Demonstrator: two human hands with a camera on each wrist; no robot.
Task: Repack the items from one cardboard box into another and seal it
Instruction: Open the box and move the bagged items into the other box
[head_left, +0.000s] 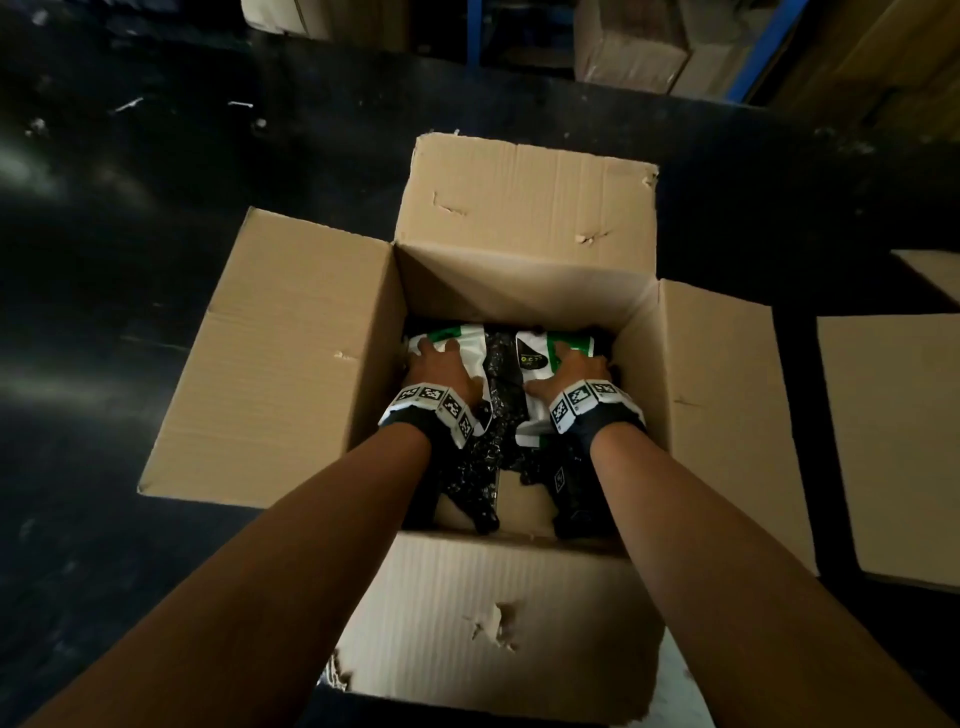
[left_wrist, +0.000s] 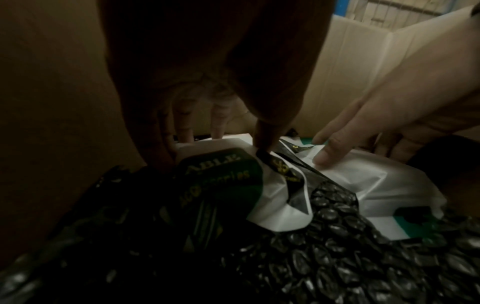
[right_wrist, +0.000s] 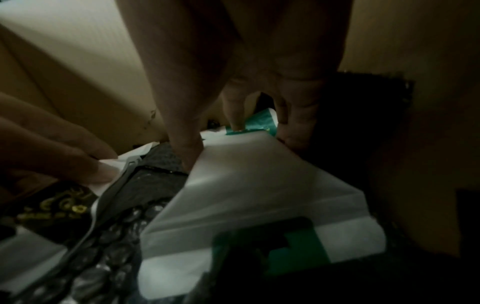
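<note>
An open cardboard box (head_left: 519, 291) stands on the dark floor with all its flaps folded out. Inside, black bubble wrap (head_left: 493, 436) (left_wrist: 337, 236) (right_wrist: 116, 236) lies under two white-and-green plastic packets. My left hand (head_left: 441, 366) (left_wrist: 207, 82) presses the left packet (head_left: 467, 345) (left_wrist: 275, 211); its fingers reach over the far edge and its thumb digs into the crumpled film. My right hand (head_left: 571, 369) (right_wrist: 246, 61) lies spread on the right packet (head_left: 535, 345) (right_wrist: 259, 185), thumb at the inner edge, fingertips at the green far end. Both hands' fingers look straight.
A second cardboard box (head_left: 893, 441) lies at the right, close to the open box's right flap (head_left: 727, 405). More cartons (head_left: 634, 52) are stacked at the back beside a blue rack post (head_left: 758, 52). The near flap (head_left: 493, 613) is torn.
</note>
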